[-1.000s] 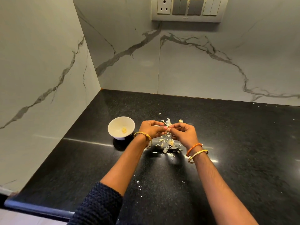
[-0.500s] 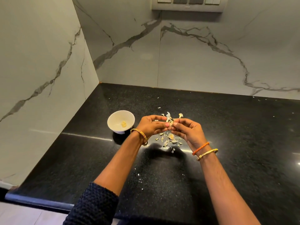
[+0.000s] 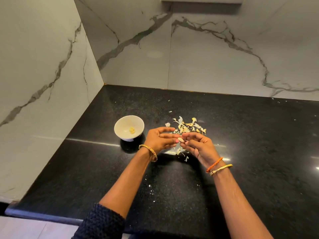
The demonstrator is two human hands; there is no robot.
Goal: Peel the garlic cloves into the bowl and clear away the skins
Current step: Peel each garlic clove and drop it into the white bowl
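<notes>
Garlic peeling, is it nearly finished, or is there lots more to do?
Some is done: peeled garlic sits in the white bowl. One garlic clove is in hand now, pinched between the left hand and right hand. Left to do: that clove is not yet in the bowl, and the skins scattered on the black counter need clearing. I see no other unpeeled cloves.

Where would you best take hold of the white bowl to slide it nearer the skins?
Grip the bowl by its rim on the near right side, thumb outside and fingers just over the edge. It stands upright with an open flared mouth, and the left hand is already beside that side; the peeled garlic sits in the bottom, clear of the rim.
</notes>
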